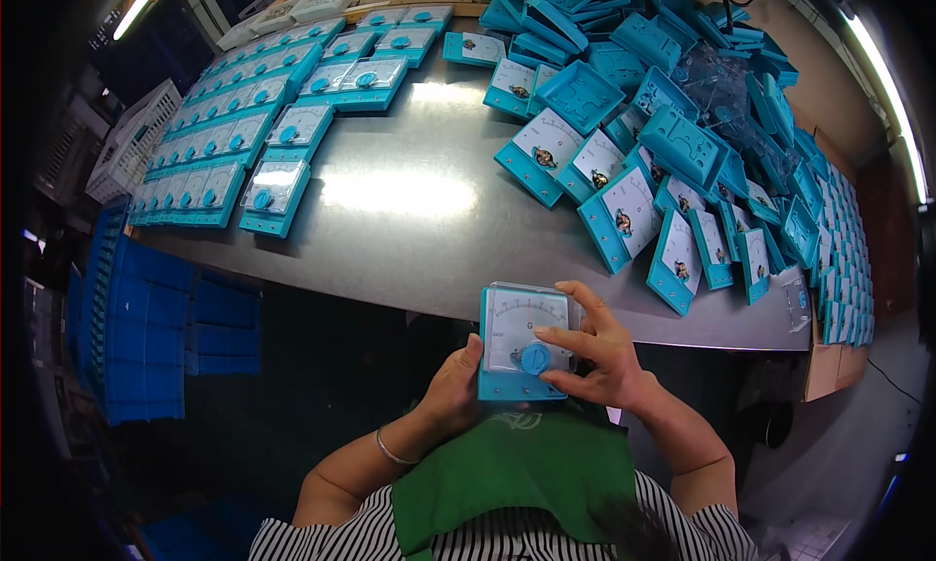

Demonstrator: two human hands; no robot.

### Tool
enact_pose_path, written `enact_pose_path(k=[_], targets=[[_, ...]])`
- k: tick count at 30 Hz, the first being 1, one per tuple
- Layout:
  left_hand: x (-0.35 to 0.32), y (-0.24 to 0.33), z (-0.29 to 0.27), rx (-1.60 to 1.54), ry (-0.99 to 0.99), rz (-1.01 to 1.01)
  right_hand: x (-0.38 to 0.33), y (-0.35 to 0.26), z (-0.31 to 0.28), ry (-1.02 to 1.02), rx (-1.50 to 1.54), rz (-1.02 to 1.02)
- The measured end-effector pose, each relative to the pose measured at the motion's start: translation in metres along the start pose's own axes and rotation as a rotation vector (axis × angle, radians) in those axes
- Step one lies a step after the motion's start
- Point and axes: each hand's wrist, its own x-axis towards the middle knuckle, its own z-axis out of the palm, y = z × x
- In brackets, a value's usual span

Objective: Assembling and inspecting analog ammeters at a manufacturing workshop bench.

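Observation:
Close in front of me, a teal analog meter [507, 335] with a white scale and a clear cover is held upright. My left hand [456, 381] grips its left edge, with the thumb along the side. Over its right part lies my right hand [603, 351]. The thumb and a bent finger are on either side of the round blue knob [534, 358], and another finger reaches the cover's top right corner. Nearest on the table are open meters without covers [680, 261], their brass-coloured coils showing.
Covered meters [210, 152] stand in rows at the table's left. A heap of teal housings [673, 137] and clear covers [717, 88] fills the back right. More coverless meters [846, 259] line the right edge. Blue crates [146, 337] and a white basket [132, 147] are at left.

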Motion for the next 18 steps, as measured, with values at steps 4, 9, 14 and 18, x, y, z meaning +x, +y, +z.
enact_pose_path(k=[4,9,14,18], targets=[[-0.002,0.000,-0.008,0.031,-0.074,-0.030,0.000,0.015,0.004,-0.002,0.120,-0.086],[-0.002,-0.002,-0.010,0.045,-0.034,-0.007,0.001,0.005,0.005,-0.051,0.057,-0.022],[0.009,0.016,-0.019,-0.004,-0.150,-0.027,-0.001,-0.013,0.009,-0.045,-0.223,-0.013],[0.010,0.008,-0.022,-0.021,-0.031,-0.065,-0.003,-0.019,0.014,-0.024,-0.321,-0.072]])
